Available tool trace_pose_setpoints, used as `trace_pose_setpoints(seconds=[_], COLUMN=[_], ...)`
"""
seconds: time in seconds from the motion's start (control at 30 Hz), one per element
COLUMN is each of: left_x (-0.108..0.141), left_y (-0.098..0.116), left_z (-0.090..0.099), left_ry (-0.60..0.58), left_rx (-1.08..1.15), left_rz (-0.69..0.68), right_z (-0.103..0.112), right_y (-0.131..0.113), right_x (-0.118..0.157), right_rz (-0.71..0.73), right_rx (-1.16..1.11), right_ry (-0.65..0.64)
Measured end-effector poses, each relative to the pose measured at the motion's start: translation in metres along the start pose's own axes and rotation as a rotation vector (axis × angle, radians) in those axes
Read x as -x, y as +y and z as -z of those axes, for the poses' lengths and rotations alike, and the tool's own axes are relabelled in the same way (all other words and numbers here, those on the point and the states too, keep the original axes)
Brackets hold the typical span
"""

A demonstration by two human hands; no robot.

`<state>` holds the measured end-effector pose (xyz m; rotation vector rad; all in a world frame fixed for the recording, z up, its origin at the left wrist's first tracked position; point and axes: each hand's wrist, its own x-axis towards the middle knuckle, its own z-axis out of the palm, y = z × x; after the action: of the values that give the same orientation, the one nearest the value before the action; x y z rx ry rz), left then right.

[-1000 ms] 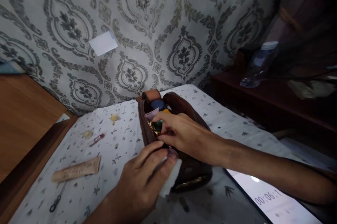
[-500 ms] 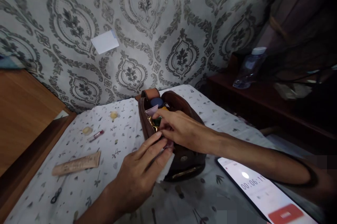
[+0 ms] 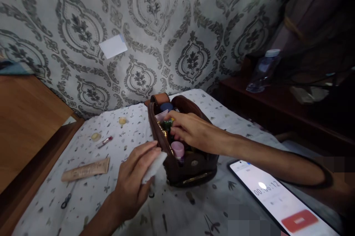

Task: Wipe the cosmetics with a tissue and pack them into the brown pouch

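brown leather zip pouch [image 3: 191, 169] sits open on white printed cloth [image 3: 194, 206], a pink-lidded jar [image 3: 177, 149] now showing inside (the left hand [image 3: 131, 180] has drawn back, pinching a white fleecy pad [image 3: 154, 167]). the right hand [image 3: 188, 127] curls into the pouch by a green packet [image 3: 167, 125], its grip hidden.

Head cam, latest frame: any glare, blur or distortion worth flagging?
Head view: wide-angle bending curves the wallpaper; a glare spot sits on the phone screen; the dark fabric at upper right sinks into deep shadow; mosaic blocks cover the lower right; the right hand looks fairly sharp, without obvious motion blur.
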<state>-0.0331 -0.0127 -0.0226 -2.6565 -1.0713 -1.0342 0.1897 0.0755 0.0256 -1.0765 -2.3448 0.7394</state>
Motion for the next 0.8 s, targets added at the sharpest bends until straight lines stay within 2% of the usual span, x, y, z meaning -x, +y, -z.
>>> trace_pose_setpoints(seconds=[0.1,0.17,0.27,0.33,0.43,0.53,0.63,0.73,0.8], left_x=[0.016,0.027,0.034,0.032,0.027,0.037,0.062,0.087,0.095], left_y=[-0.012,-0.032,-0.085,-0.131,-0.198,-0.242,-0.250,-0.236,-0.225], left_z=[0.001,0.003,0.015,0.028,0.048,0.055,0.046,0.033,0.030], left_ry=[-0.003,-0.020,-0.014,0.002,0.023,-0.036,-0.165,-0.257,-0.265], left_rx=[0.009,-0.010,-0.102,-0.172,-0.240,-0.259,-0.237,-0.217,-0.201], left_rz=[0.137,0.227,0.414,0.614,0.794,0.941,1.009,1.032,1.027], right_z=[0.002,0.002,-0.004,-0.012,-0.032,-0.057,-0.085,-0.112,-0.127], right_y=[-0.002,-0.006,-0.016,-0.024,-0.036,-0.043,-0.044,-0.041,-0.040], right_x=[0.005,0.011,0.029,0.044,0.065,0.078,0.084,0.083,0.080], right_rz=[-0.005,0.047,0.220,0.347,0.469,0.447,0.394,0.335,0.272], right_rx=[0.085,0.128,0.111,0.089,0.088,0.068,-0.003,-0.116,-0.184], right_ry=[0.093,0.215,0.385,0.430,0.366,0.216,0.165,0.176,0.118])
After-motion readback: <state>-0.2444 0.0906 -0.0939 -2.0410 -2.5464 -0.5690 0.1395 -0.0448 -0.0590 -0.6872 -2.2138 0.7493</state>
